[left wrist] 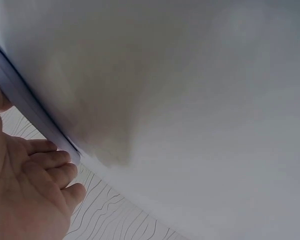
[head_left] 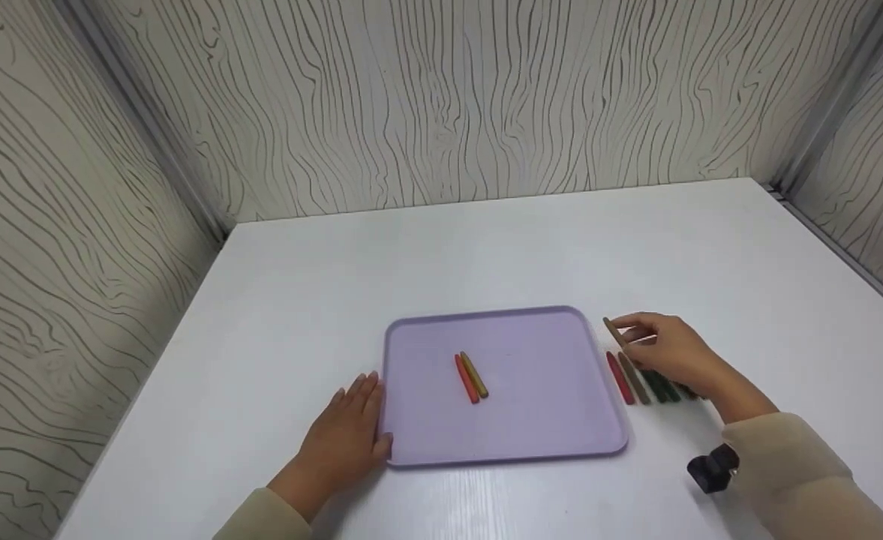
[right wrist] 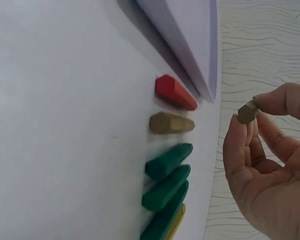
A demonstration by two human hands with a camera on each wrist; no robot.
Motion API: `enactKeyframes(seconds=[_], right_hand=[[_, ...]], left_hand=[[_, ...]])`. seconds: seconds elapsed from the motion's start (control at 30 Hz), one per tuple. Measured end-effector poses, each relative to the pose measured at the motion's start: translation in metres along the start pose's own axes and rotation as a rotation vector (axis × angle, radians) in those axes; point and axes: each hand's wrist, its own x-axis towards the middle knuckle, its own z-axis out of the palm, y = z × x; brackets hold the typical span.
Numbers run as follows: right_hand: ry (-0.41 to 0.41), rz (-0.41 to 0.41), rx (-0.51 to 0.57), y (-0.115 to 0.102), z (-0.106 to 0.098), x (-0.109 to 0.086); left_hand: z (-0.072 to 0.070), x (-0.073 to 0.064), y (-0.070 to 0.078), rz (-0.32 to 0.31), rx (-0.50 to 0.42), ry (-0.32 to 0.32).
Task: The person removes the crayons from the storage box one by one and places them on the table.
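Observation:
My right hand pinches a brownish-gold crayon between thumb and fingertips, raised over a row of crayons right of the lilac tray. In that row, a red crayon lies nearest the tray, then another brownish-gold crayon, then several green crayons. Inside the tray, an orange-red crayon and a gold crayon lie side by side. My left hand rests at the tray's left edge, fingers extended on the table and thumb at the rim.
The white table carries the tray near its front. Behind it stands a wall panel with a wood-grain pattern, with more panels at both sides. A black device sits at my right sleeve.

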Motion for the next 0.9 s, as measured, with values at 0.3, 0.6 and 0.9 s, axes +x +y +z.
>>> enactKeyframes(seconds=[0.3, 0.6, 0.9], right_hand=[[0.035, 0.070, -0.066, 0.023, -0.024, -0.013], [0.053, 0.106, -0.094, 0.041, -0.037, -0.024], [0.064, 0.110, -0.144, 0.055, -0.044, -0.033]], left_hand=[[0.001, 0.001, 0.000, 0.002, 0.012, 0.009], [0.000, -0.002, 0.001, 0.018, 0.010, 0.027], [0.000, -0.001, 0.001, 0.002, 0.002, 0.016]])
